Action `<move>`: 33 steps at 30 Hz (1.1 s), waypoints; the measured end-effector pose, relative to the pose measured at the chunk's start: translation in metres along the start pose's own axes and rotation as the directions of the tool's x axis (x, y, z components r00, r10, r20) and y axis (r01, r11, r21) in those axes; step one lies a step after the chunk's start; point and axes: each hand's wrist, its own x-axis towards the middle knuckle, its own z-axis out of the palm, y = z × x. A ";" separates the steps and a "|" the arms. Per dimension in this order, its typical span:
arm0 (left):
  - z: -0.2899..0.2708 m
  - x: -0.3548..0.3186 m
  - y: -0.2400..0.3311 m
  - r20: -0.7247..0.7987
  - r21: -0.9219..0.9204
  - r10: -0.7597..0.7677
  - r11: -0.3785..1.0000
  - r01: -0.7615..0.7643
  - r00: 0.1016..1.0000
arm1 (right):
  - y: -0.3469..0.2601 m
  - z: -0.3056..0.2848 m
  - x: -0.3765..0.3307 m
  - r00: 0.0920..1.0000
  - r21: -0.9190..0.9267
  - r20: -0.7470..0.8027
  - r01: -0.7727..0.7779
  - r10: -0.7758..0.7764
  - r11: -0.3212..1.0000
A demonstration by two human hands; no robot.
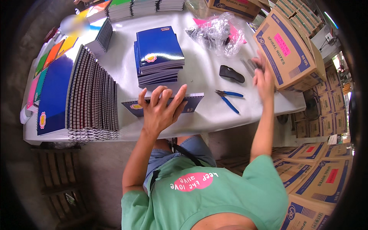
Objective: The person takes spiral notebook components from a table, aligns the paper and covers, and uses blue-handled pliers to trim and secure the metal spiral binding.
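At the table's front edge, my left hand [161, 105] grips a dark blue notebook [193, 106] with a flower sticker. The notebook is tilted up on edge, and my fingers curl over its top. On the right, my right hand [263, 78] is beside grey spiral binding coils [248, 66]. Motion blurs its fingers, so whether it holds a coil is unclear. Blue-handled cutting pliers [230, 100] and a black pouch [232, 73] lie between my hands. Just beyond my left hand stands a stack of blue notebooks [159, 50].
A large row of spiral-bound notebooks [92, 92] fills the left side. Colourful notebooks [51, 55] lie behind it. Crumpled clear plastic [218, 32] is at the back. A cardboard box [287, 50] stands at the right edge, with more boxes [314, 172] stacked beside me.
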 end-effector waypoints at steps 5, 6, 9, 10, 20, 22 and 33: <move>0.005 0.002 -0.003 0.022 -0.056 0.002 0.998 -0.001 1.000 | -0.104 0.071 -0.114 0.848 0.583 0.477 -0.502 0.231 0.639; 0.003 0.003 -0.003 0.041 -0.072 0.011 0.997 -0.008 0.999 | -0.113 0.085 -0.120 0.861 0.621 0.458 -0.489 0.223 0.612; -0.003 0.005 -0.007 0.085 -0.092 0.034 0.995 -0.026 0.996 | -0.116 0.096 -0.121 0.846 0.606 0.485 -0.509 0.223 0.612; -0.004 0.005 -0.008 0.099 -0.087 0.042 0.996 -0.034 0.994 | -0.111 0.091 -0.115 0.849 0.602 0.480 -0.500 0.218 0.622; -0.002 0.003 -0.007 0.066 -0.135 0.015 0.991 -0.006 0.998 | -0.058 0.067 -0.046 0.913 0.319 0.408 -0.117 -0.025 0.940; -0.002 0.004 -0.005 0.050 -0.149 0.004 0.989 0.003 0.999 | -0.057 0.069 -0.041 0.907 0.339 0.398 -0.009 -0.135 0.941; -0.003 0.007 -0.006 0.087 -0.161 -0.001 0.987 0.015 0.996 | -0.070 0.055 -0.029 0.605 0.314 0.795 -0.339 -0.050 0.887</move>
